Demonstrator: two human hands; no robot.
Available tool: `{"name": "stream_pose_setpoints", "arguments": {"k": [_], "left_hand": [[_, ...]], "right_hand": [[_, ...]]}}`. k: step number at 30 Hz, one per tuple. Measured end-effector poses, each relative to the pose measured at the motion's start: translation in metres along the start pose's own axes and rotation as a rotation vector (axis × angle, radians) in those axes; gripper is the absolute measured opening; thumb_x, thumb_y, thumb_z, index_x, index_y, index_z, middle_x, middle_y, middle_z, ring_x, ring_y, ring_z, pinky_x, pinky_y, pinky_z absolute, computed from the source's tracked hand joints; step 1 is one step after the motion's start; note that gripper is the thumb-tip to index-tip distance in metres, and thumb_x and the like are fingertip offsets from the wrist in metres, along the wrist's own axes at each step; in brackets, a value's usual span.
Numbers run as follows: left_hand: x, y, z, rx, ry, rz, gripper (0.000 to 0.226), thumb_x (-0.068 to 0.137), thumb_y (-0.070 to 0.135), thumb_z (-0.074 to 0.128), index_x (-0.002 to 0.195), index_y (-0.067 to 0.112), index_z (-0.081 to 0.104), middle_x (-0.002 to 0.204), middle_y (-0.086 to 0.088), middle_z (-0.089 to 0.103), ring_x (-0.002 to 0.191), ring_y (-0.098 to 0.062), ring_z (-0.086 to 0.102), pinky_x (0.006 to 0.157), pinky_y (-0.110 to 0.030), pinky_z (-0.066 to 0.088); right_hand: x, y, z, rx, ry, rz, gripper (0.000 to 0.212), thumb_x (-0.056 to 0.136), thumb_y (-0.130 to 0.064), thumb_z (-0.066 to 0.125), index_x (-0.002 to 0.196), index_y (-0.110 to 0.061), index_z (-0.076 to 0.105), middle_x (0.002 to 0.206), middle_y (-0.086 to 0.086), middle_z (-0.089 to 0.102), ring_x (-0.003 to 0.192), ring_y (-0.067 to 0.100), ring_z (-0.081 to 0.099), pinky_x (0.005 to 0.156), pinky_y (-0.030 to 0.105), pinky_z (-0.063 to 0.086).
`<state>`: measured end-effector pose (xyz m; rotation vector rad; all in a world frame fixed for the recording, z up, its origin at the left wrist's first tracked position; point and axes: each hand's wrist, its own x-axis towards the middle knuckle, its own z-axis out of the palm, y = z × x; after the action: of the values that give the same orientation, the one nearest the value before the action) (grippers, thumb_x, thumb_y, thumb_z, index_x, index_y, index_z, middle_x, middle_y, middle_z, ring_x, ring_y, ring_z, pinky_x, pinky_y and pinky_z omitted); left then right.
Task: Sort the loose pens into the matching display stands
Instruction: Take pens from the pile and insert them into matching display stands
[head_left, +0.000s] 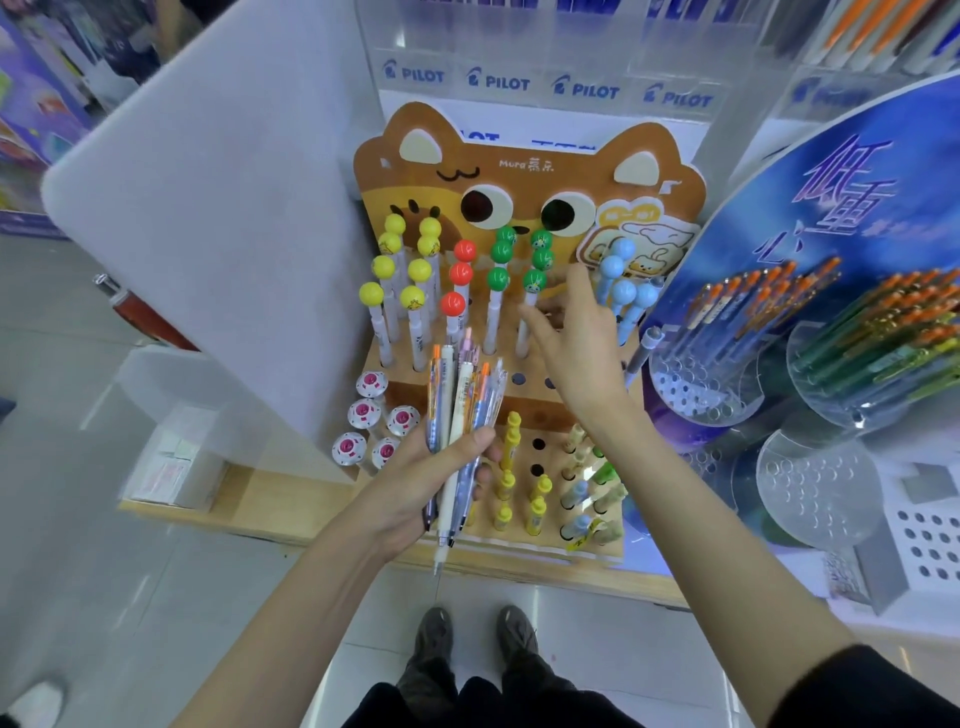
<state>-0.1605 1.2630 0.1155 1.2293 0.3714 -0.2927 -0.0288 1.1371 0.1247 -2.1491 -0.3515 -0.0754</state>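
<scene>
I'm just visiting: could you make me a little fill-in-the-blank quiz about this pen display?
1. The left hand grips a bundle of loose ___.
2. The right hand reaches between the green-topped pens and the ___-topped pens.
3. The leftmost ball-topped pens in the brown stand have ___ tops.
4. The clear shelf labels above read ___.
Missing words: pens; blue; yellow; PILOT.

We are gripping a bundle of loose pens (464, 395) in our left hand (426, 483) and holding our right hand (576, 358), fingers spread, over the cat-faced stand (524, 171) beside the green-topped pens (500, 254).
</scene>
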Motion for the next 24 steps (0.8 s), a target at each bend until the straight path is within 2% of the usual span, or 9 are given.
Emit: {"name": "stream_pose_setpoints", "arguments": {"k": [4, 6, 7, 10, 12, 14, 18, 22, 24], "left_hand": [[0.001, 0.001, 0.002, -0.026, 0.011, -0.021, 0.039, 0.074, 0.035, 0.061, 0.108, 0.016, 0.059, 0.075, -0.002, 0.065, 0.062, -0.012, 0.061, 0.057, -0.023, 0.053], [0.002, 0.002, 0.004, 0.01, -0.002, -0.017, 0.034, 0.074, 0.035, 0.06, 0.104, 0.019, 0.06, 0.073, -0.001, 0.064, 0.06, -0.01, 0.061, 0.056, -0.022, 0.053], [0.003, 0.002, 0.006, 0.035, -0.022, -0.007, 0.033, 0.075, 0.034, 0.06, 0.103, 0.018, 0.059, 0.072, 0.0, 0.063, 0.059, -0.009, 0.06, 0.055, -0.022, 0.052], [0.005, -0.001, 0.014, 0.077, -0.087, 0.019, 0.031, 0.075, 0.031, 0.061, 0.101, 0.013, 0.057, 0.069, -0.001, 0.057, 0.058, -0.01, 0.056, 0.051, -0.021, 0.048], [0.007, -0.005, 0.018, 0.089, -0.119, 0.015, 0.031, 0.075, 0.03, 0.061, 0.102, 0.015, 0.056, 0.07, -0.001, 0.055, 0.058, -0.011, 0.055, 0.051, -0.02, 0.047], [0.008, -0.009, 0.025, 0.122, -0.17, 0.018, 0.029, 0.077, 0.03, 0.06, 0.102, 0.016, 0.056, 0.071, -0.001, 0.055, 0.06, -0.01, 0.055, 0.053, -0.02, 0.047], [0.009, -0.015, 0.049, 0.159, -0.224, 0.032, 0.026, 0.079, 0.029, 0.057, 0.103, 0.019, 0.056, 0.067, 0.008, 0.061, 0.062, -0.006, 0.058, 0.056, -0.019, 0.049], [0.01, -0.025, 0.084, 0.139, -0.187, 0.017, 0.026, 0.081, 0.032, 0.053, 0.105, 0.025, 0.057, 0.067, 0.012, 0.065, 0.062, -0.004, 0.061, 0.056, -0.021, 0.052], [0.015, -0.031, 0.1, 0.153, -0.139, 0.027, 0.022, 0.085, 0.032, 0.054, 0.106, 0.026, 0.057, 0.07, 0.01, 0.065, 0.061, -0.006, 0.06, 0.056, -0.023, 0.051]], "right_hand": [[-0.03, -0.016, -0.011, 0.104, 0.072, 0.004, 0.033, 0.093, -0.022, 0.061, 0.123, -0.014, 0.048, 0.104, -0.009, 0.058, 0.09, -0.001, 0.054, 0.073, 0.01, 0.045], [-0.05, -0.026, -0.02, 0.218, 0.064, 0.03, 0.021, 0.091, -0.026, 0.063, 0.11, -0.021, 0.057, 0.094, -0.006, 0.059, 0.083, 0.0, 0.054, 0.07, 0.01, 0.043], [-0.057, -0.029, -0.023, 0.268, -0.01, 0.073, 0.014, 0.089, -0.028, 0.065, 0.102, -0.025, 0.06, 0.085, -0.006, 0.056, 0.075, 0.001, 0.052, 0.066, 0.011, 0.041], [-0.068, -0.024, -0.023, 0.27, -0.174, 0.188, 0.016, 0.084, -0.031, 0.07, 0.095, -0.034, 0.06, 0.078, -0.006, 0.042, 0.065, 0.004, 0.043, 0.06, 0.014, 0.037], [-0.073, -0.018, -0.025, 0.246, -0.141, 0.241, 0.021, 0.082, -0.029, 0.072, 0.098, -0.036, 0.061, 0.082, -0.007, 0.041, 0.066, 0.005, 0.043, 0.058, 0.018, 0.038], [-0.081, -0.014, -0.03, 0.281, -0.098, 0.288, 0.023, 0.082, -0.028, 0.073, 0.1, -0.036, 0.061, 0.088, -0.006, 0.044, 0.068, 0.004, 0.046, 0.063, 0.02, 0.04], [-0.102, -0.006, -0.051, 0.343, 0.082, 0.277, 0.023, 0.079, -0.014, 0.075, 0.093, -0.029, 0.064, 0.097, -0.006, 0.049, 0.077, -0.008, 0.049, 0.071, 0.007, 0.037], [-0.118, 0.013, -0.083, 0.681, 0.191, 0.328, 0.018, 0.079, 0.0, 0.071, 0.081, -0.013, 0.06, 0.078, -0.001, 0.059, 0.071, 0.011, 0.051, 0.067, 0.016, 0.043], [-0.122, 0.024, -0.1, 0.765, 0.204, 0.33, 0.018, 0.08, 0.004, 0.068, 0.08, -0.01, 0.058, 0.074, -0.001, 0.06, 0.072, 0.013, 0.053, 0.068, 0.017, 0.045]]}}
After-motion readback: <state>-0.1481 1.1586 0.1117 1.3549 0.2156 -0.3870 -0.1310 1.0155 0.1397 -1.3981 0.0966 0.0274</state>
